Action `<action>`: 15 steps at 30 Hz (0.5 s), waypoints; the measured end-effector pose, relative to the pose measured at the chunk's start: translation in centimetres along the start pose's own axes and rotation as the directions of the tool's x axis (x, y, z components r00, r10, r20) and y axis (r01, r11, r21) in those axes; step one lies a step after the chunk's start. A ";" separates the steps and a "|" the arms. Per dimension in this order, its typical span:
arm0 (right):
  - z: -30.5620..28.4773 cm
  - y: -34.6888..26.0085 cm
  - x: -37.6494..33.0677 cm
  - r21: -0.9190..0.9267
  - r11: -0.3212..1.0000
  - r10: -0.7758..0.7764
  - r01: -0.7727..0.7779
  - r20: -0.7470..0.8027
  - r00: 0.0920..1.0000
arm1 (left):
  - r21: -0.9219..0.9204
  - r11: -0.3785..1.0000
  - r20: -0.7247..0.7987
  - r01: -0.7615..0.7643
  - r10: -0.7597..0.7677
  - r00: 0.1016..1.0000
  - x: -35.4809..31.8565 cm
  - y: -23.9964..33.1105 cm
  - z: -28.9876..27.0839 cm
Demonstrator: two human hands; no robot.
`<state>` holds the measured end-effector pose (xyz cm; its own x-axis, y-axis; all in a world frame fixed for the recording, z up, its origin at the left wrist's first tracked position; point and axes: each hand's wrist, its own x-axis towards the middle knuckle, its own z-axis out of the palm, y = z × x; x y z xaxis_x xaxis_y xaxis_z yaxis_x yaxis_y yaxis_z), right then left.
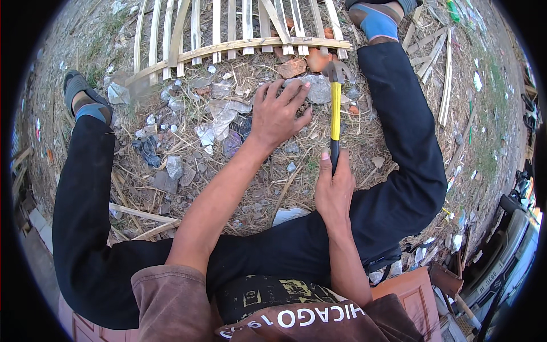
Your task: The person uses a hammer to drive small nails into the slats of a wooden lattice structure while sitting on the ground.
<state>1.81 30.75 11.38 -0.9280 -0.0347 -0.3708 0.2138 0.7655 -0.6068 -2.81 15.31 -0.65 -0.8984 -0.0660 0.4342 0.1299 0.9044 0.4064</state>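
My right hand (335,191) is wrapped round the black grip of a claw hammer (335,111) with a yellow handle. The hammer points away from me, its metal head beside a grey stone (317,88) on the ground. Over the dry grass just left of that stone, my left hand (279,111) has its fingers bent and apart, and no held thing shows in it. Its fingertips are close to the stone's left edge; whether they touch it I cannot tell. Beyond both hands lies a frame of pale wooden slats (248,28) joined by a curved-looking cross strip (239,44).
Reddish brick pieces (292,68) lie by the slats' near ends. Stones, plastic scraps and a dark crumpled bag (148,150) litter the ground. My legs in black trousers (399,108) flank the work area. Loose wood strips (446,80) lie at right; a vehicle (501,256) stands lower right.
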 end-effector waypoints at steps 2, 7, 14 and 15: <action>0.3 0.8 -0.2 0.010 1.000 0.018 -0.018 0.026 1.000 | 0.008 1.000 -0.007 -0.001 0.001 1.000 0.0 0.1 0.1; -0.1 0.1 -0.5 0.043 0.998 0.032 -0.034 0.051 0.998 | 0.017 1.000 -0.002 0.001 -0.001 1.000 -0.1 -0.1 0.1; 0.3 0.4 -0.5 -0.002 1.000 -0.004 0.004 0.038 0.999 | 0.018 1.000 0.012 0.006 -0.007 1.000 -0.2 0.1 0.0; 0.4 0.3 -0.5 -0.005 1.000 -0.010 0.010 0.038 0.999 | 0.017 1.000 0.018 0.007 -0.007 1.000 -0.2 0.0 -0.1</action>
<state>2.47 30.68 11.12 -0.9180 -0.0665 -0.3910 0.2029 0.7683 -0.6071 -2.57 15.31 -0.66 -0.9069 -0.0645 0.4164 0.1167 0.9111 0.3953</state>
